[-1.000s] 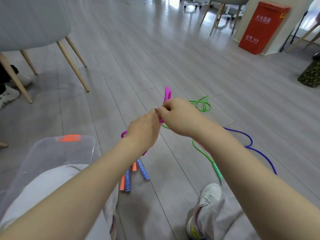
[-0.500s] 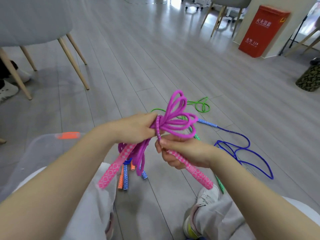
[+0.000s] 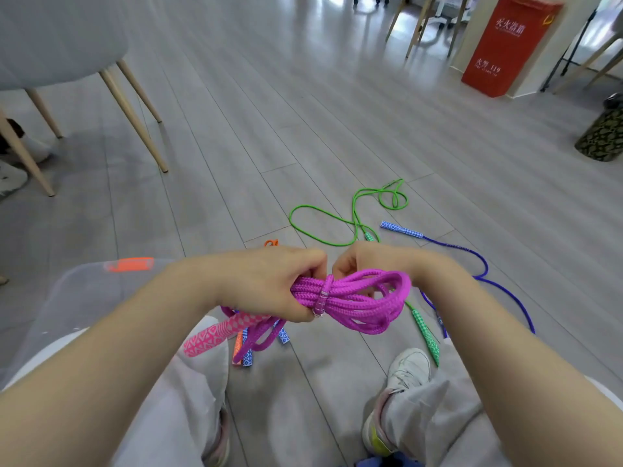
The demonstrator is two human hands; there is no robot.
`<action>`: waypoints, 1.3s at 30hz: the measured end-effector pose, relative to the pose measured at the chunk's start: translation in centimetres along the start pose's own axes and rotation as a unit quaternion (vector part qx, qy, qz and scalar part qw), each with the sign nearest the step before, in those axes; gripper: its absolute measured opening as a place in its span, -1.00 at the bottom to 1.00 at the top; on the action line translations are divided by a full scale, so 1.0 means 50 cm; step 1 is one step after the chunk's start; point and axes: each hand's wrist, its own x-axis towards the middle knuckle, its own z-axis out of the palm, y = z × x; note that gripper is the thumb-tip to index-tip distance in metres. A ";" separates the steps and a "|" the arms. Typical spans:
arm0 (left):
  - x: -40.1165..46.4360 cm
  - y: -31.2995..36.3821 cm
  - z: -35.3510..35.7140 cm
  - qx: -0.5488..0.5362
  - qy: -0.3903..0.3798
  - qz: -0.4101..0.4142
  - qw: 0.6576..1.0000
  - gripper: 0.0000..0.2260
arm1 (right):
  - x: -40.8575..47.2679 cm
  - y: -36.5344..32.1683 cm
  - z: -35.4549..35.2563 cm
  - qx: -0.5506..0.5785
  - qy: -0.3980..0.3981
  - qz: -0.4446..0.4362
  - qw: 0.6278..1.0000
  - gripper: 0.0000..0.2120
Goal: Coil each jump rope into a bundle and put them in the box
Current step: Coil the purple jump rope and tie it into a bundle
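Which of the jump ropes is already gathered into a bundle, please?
The magenta rope, gripped by the left hand and right hand. The green rope and purple rope lie loose on the floor.

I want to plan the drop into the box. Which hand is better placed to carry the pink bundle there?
Probably the left hand: it grips the pink bundle, and the box lies on its side.

This looks like an office or a similar shared indoor room. Grey wood-look plank flooring [image 3: 303, 96] runs across a wide open space. Pale upholstered chairs on slim wooden legs [image 3: 135, 112] stand around, caster wheels [image 3: 365, 0] of rolling chairs show at the far end, and a red fire-equipment box [image 3: 502, 45] with Chinese lettering stands against a pillar.
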 end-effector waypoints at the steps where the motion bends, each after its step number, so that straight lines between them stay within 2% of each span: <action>1: 0.000 0.002 0.000 0.010 -0.001 0.001 1.000 -0.70 | 0.001 -0.006 -0.004 0.010 0.009 -0.015 1.000 -0.93; 5: 0.007 0.012 0.013 0.085 0.007 -0.002 0.996 -0.69 | -0.014 -0.030 -0.013 -0.043 0.051 -0.013 0.998 -0.82; 8: 0.020 0.013 0.028 0.251 0.061 -0.026 0.966 -0.75 | -0.011 -0.042 -0.015 -0.113 0.121 -0.004 0.986 -0.80; 10: 0.033 0.013 0.042 0.311 0.084 -0.036 0.946 -0.81 | -0.011 -0.057 -0.018 -0.171 0.159 0.004 0.972 -0.80; 12: 0.051 0.012 0.062 0.333 0.088 -0.054 0.937 -0.78 | -0.019 -0.079 -0.016 -0.252 0.196 0.021 0.947 -0.81; 14: 0.073 0.007 0.087 0.328 0.099 -0.078 0.936 -0.80 | -0.023 -0.097 -0.009 -0.360 0.246 0.043 0.899 -0.84; 16: 0.093 0.000 0.108 0.321 0.114 -0.106 0.934 -0.88 | -0.027 -0.116 0.003 -0.425 0.274 0.056 0.861 -0.77; 18: 0.105 -0.005 0.116 0.312 0.126 -0.139 0.931 -0.93 | -0.030 -0.137 0.019 -0.415 0.265 0.069 0.868 -0.69; 21: 0.112 -0.020 0.104 0.263 0.152 -0.182 0.935 -0.93 | -0.031 -0.158 0.043 -0.343 0.222 0.072 0.910 -0.88; 23: 0.116 -0.036 0.091 0.237 0.175 -0.198 0.935 -0.90 | -0.030 -0.152 0.057 -0.328 0.246 0.068 0.909 -0.74; 25: 0.122 -0.051 0.085 0.233 0.202 -0.208 0.928 -0.90 | -0.035 -0.143 0.063 -0.320 0.285 0.058 0.902 -0.71; 27: 0.126 -0.058 0.079 0.204 0.207 -0.219 0.931 -0.90 | -0.033 -0.128 0.069 -0.247 0.320 0.061 0.913 -0.70; 30: 0.127 -0.064 0.059 0.106 0.183 -0.205 0.956 -0.80 | -0.011 -0.089 0.078 -0.066 0.392 0.026 0.917 -0.82; 32: 0.120 -0.066 0.042 0.028 0.130 -0.186 0.973 -0.81 | -0.003 -0.066 0.074 0.021 0.417 0.005 0.909 -0.93; 34: 0.107 -0.061 0.031 -0.096 0.055 -0.179 0.978 -0.81 | -0.002 -0.047 0.067 0.037 0.411 -0.002 0.911 -0.87; 36: 0.094 -0.050 0.026 -0.213 0.006 -0.174 0.961 -0.79 | -0.005 -0.038 0.059 0.032 0.409 -0.005 0.912 -0.86; 39: 0.086 -0.036 0.022 -0.277 0.029 -0.150 0.949 -0.82 | -0.008 -0.033 0.046 0.025 0.421 -0.018 0.906 -0.88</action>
